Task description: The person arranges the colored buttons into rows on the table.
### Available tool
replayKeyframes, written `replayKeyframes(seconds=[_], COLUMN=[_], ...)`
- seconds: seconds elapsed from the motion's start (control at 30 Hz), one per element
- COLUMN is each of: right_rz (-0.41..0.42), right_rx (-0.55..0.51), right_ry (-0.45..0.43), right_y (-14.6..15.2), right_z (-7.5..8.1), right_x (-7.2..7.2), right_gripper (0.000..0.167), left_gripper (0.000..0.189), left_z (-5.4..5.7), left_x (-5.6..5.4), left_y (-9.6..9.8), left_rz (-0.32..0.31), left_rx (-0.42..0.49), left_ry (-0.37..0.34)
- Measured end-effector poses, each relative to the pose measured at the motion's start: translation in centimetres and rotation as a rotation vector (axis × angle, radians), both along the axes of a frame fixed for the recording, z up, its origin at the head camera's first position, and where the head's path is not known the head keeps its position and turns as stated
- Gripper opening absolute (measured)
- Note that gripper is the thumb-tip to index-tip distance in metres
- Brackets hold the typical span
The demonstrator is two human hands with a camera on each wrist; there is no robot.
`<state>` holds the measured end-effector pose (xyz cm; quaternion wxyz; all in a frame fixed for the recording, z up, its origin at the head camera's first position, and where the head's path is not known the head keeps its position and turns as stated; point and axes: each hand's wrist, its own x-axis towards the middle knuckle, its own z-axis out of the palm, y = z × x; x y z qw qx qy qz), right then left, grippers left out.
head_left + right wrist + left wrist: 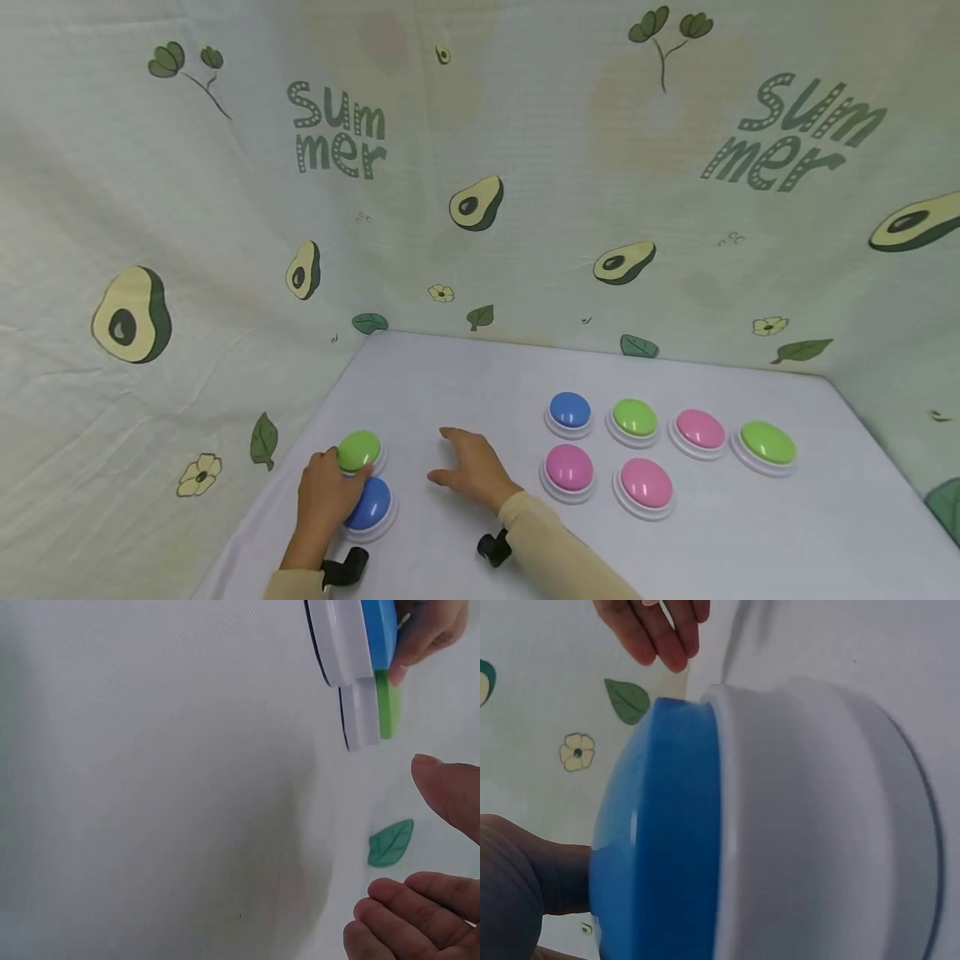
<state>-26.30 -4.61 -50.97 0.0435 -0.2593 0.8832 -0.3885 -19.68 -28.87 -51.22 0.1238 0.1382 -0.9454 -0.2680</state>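
In the head view my left hand (326,492) reaches over a blue dome button (369,505) to a green dome button (359,450) just beyond it. Its bent fingers and thumb grip the green button's near part, fingers at the left edge and thumb on the right. Both buttons have white round bases. The blue button (679,825) fills much of the left wrist view, with the thumb behind its dome. My right hand (474,471) hovers to the right of these two, thumb and fingers spread apart, holding nothing. In the right wrist view its fingers (409,919) are extended.
On the white table's right half stand several more dome buttons: a blue one (570,411), two green, including the rightmost one (767,442), and three pink, including a front one (646,484). A printed avocado cloth (540,292) hangs behind and at the sides.
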Motion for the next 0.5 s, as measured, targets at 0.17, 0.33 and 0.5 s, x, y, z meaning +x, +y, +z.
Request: replayKeyframes(seconds=[0.17,0.33,0.5], right_rz=[0.021,0.033,0.041], right_rx=[-0.002,-0.008,0.003], right_ry=[-0.01,0.0,0.048], right_y=[-0.8,-1.4,-1.6], right_z=[-0.3,-0.6,-0.9], right_x=[0.0,-0.2,-0.7], right_gripper=[0.067,0.062,0.057], left_gripper=[0.063,0.064,0.065], left_z=[-0.2,-0.1,0.2], left_x=[-0.8,-1.6,-2.0], left_y=[-0.2,0.6,1.9], left_rz=[-0.029,-0.07,-0.106], left_rx=[-0.01,0.011,-0.001], left_ry=[-0.007,-0.023,0.002])
